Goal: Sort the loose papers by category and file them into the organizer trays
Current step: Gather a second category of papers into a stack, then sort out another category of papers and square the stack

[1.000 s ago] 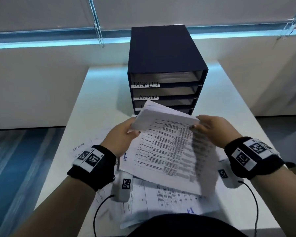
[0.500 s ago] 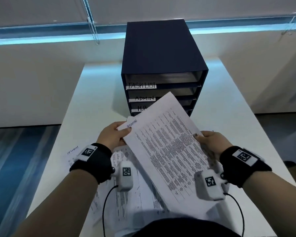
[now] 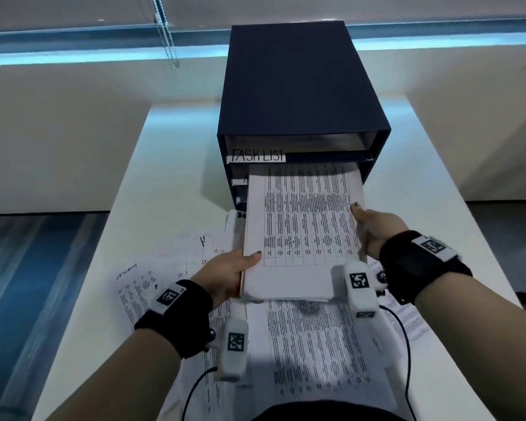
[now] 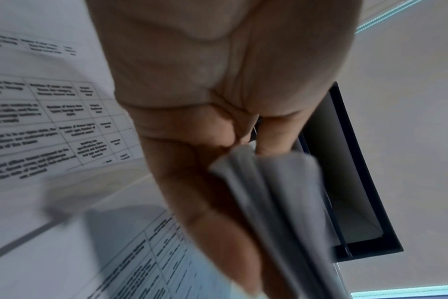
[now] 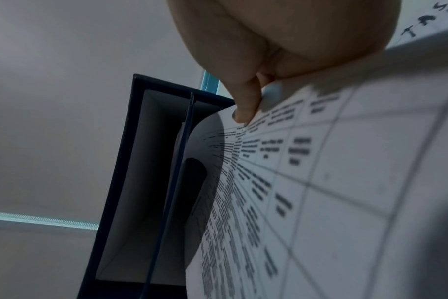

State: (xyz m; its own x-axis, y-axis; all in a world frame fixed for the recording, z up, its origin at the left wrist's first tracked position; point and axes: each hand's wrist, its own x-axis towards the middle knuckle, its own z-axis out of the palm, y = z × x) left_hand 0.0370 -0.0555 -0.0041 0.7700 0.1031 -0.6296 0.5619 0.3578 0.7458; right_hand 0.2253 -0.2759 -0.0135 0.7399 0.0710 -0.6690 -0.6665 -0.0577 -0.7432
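Observation:
A thin stack of printed table sheets point(image 3: 301, 232) is held level, its far edge inside the second slot of the dark blue organizer point(image 3: 298, 95), just under the TASK LIST label point(image 3: 257, 155). My left hand point(image 3: 225, 275) grips the stack's near left edge, thumb on top; the left wrist view shows the sheets' edges point(image 4: 281, 194) between thumb and fingers. My right hand point(image 3: 374, 229) holds the right edge, thumb on the top sheet point(image 5: 307, 182). The lower trays are hidden behind the stack.
Several loose printed sheets point(image 3: 310, 344) lie spread on the white table point(image 3: 170, 165) below and left of my hands, one headed by handwriting point(image 3: 128, 270). The organizer stands at the table's far middle. A wall and window blind run behind it.
The stack was held slanted above the table; both hands have squared it up and pushed it forward, so its far edge now sits inside the second slot.

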